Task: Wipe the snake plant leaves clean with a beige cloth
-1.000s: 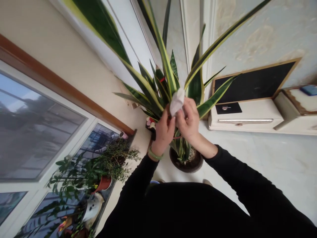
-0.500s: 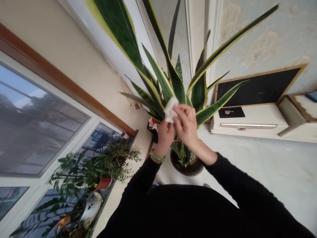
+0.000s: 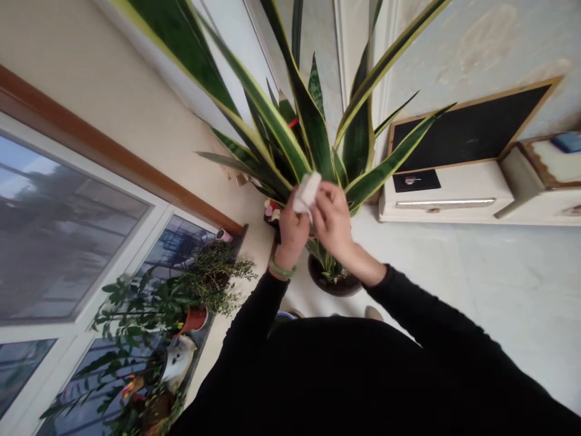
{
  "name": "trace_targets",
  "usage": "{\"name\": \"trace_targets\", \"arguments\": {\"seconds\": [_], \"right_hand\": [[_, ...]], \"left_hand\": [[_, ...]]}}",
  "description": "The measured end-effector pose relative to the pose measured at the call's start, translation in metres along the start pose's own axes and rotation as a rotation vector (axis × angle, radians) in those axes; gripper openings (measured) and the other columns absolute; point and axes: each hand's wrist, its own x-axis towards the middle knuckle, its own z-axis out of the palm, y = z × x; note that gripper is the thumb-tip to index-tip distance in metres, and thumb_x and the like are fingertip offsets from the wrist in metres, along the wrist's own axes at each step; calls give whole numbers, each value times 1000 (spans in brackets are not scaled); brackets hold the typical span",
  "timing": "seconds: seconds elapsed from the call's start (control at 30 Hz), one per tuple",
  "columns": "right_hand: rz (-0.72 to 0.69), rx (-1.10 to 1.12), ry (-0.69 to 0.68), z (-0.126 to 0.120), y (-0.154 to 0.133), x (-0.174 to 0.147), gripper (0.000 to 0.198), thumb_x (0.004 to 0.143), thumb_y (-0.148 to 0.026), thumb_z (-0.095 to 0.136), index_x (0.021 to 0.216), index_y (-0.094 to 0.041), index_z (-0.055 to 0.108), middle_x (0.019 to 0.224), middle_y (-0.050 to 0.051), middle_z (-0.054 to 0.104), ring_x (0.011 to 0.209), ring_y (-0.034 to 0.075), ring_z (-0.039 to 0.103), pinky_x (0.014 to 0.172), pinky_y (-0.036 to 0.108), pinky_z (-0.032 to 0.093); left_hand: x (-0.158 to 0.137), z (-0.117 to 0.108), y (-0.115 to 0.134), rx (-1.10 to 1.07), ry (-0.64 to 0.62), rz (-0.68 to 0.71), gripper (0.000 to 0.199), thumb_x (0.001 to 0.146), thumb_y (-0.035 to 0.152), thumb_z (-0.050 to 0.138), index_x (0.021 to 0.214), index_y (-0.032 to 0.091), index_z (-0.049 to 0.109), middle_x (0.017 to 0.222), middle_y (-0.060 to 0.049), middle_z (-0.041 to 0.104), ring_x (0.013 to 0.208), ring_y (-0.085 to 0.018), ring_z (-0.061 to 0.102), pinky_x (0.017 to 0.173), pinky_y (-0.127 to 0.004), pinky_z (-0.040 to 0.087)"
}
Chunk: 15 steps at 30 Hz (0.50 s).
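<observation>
In mid-frame, the right hand (image 3: 333,223) pinches a white cloth (image 3: 307,192); the left hand (image 3: 293,235) curls against it, its grip hidden. Green leaves (image 3: 318,142) rise behind toward the upper frame, from a brown pot (image 3: 336,290) below. Handling looks under way; what is finished or remaining cannot be told.
</observation>
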Motion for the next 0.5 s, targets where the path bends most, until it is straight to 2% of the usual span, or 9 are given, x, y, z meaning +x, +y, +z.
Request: {"name": "trace_targets", "arguments": {"seconds": [0.07,0.13,0.23,0.3,0.4,0.5], "right_hand": [[127,-34,-17,14,14,-53,36,109,-32,48,135,-20,70,136,18,64,126,32,61,111,54,55],[224,-67,-117,27,28,-97,29,103,-30,51,115,-19,75,125,18,68,119,33,63,108,55,57],[368,-73,-219,36,41,-133,23,97,-29,54,97,-20,75,116,18,71,113,33,65,106,55,59],[395,-63,-152,33,43,-135,25,98,-30,53,100,-20,75,120,18,72,116,33,66,109,55,58],[297,-70,24,23,42,-117,31,103,-33,49,117,-21,74,132,18,70,126,34,65,115,58,54],[205,-103,47,20,46,-97,33,104,-33,50,126,-23,72,137,16,69,129,34,63,117,59,52]], "left_hand": [[-2,0,-4,4,-23,3,40,106,23,58,145,24,68,143,-11,77,137,-26,72,121,-46,58],[-5,0,-5,-2,-50,22,40,110,28,53,148,24,68,145,-12,76,134,-25,73,120,-45,59],[-8,0,-2,38,-84,37,36,113,36,51,138,22,74,135,-14,80,130,-24,75,120,-44,59],[-9,-1,1,63,-99,30,37,114,40,52,134,21,75,132,-15,81,131,-26,75,121,-46,57],[-9,0,0,55,-78,16,38,115,43,51,137,21,74,134,-15,80,132,-27,74,122,-50,57],[-9,4,-4,17,-61,45,39,115,43,50,141,24,72,139,-13,78,132,-25,75,121,-48,58]]}}
